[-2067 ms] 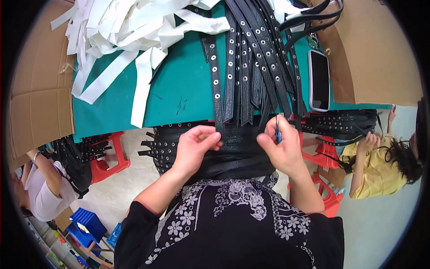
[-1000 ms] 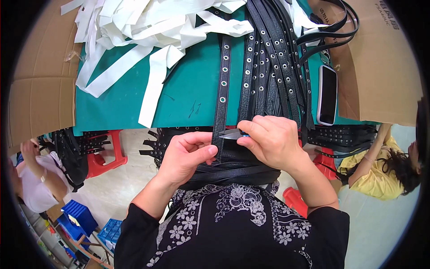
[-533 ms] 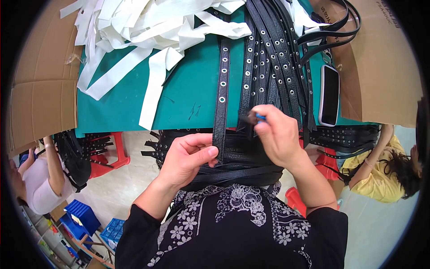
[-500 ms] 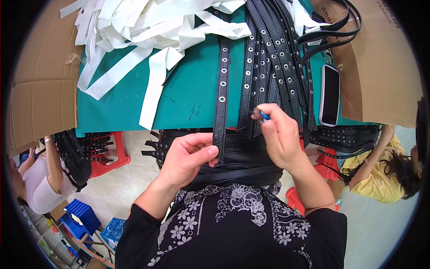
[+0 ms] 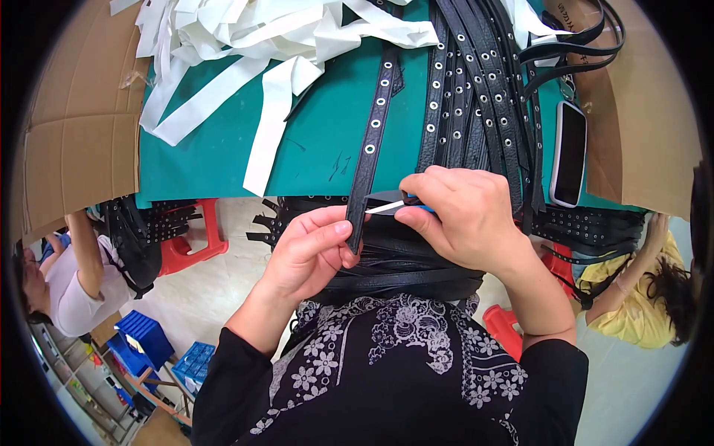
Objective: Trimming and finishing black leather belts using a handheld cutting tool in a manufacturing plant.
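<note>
Head view: blk strap (image 5: 365, 167) w/ metal eyelets is pinched near its lower end btwn thumb and fingers of L hand (image 5: 309, 251), other fingers loosely curled. Strap's upper part is laid on green table (image 5: 216, 167), L of strap bundle (image 5: 487, 97); its lower end is held past table's near edge, above more blk straps (image 5: 416, 284) in front of the torso. Snips (image 5: 387, 196) are gripped in R hand (image 5: 465, 219), hand closed round handle; blades are parted slightly and pointed L at strap's R edge, contact can't be told. White strips (image 5: 290, 33) are heaped at far L of table, one laid across strap near top. Phone (image 5: 570, 152) is set R of bundle, beside cardboard box (image 5: 647, 111).
</note>
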### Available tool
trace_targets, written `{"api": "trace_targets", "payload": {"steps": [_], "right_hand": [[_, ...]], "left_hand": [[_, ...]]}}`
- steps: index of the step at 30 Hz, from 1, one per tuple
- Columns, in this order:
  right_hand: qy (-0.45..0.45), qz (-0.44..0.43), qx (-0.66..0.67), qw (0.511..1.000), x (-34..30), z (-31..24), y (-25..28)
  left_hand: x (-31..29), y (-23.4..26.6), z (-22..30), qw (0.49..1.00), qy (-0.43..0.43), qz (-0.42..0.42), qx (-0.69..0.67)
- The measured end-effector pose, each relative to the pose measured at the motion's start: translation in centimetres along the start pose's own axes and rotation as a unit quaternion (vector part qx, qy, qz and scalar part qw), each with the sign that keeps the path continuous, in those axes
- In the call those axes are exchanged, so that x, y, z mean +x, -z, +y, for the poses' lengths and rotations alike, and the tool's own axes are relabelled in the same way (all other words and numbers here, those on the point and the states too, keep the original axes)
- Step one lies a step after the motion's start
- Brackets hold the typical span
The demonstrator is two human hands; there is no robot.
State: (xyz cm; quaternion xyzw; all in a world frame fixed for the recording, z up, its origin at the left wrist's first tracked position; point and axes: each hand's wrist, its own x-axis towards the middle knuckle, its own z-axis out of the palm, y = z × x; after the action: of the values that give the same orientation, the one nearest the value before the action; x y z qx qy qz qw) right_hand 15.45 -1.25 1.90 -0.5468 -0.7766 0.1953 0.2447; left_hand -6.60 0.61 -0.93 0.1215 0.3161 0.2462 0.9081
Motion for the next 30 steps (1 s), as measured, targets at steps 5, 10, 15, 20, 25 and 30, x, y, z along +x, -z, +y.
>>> {"api": "trace_targets", "payload": {"steps": [5, 10, 15, 20, 25, 30], "right_hand": [[0.025, -0.007, -0.04, 0.999, 0.5, 0.1, 0.0], [0.094, -0.017, -0.055, 0.994, 1.2, 0.7, 0.4], [0.15, -0.033, -0.05, 0.987, 2.4, 2.0, 0.6], [0.177, -0.052, -0.043, 0.982, 3.0, 2.3, 0.5], [0.16, -0.012, 0.002, 0.987, 2.8, 2.5, 0.0], [0.14, 0.005, 0.019, 0.99, 2.8, 2.8, 0.2]], "left_hand": [[-0.5, -0.4, 0.3, 0.998, -0.016, 0.03, 0.058], [-0.7, -0.2, 0.8, 0.995, -0.015, 0.027, 0.097], [-0.6, -0.3, 1.4, 0.992, -0.012, 0.011, 0.123], [-0.8, -0.4, 1.6, 0.99, -0.013, 0.006, 0.137], [-0.7, -0.6, 1.4, 0.99, -0.028, 0.038, 0.132], [-0.5, -0.3, 1.1, 0.992, -0.028, 0.031, 0.118]]}}
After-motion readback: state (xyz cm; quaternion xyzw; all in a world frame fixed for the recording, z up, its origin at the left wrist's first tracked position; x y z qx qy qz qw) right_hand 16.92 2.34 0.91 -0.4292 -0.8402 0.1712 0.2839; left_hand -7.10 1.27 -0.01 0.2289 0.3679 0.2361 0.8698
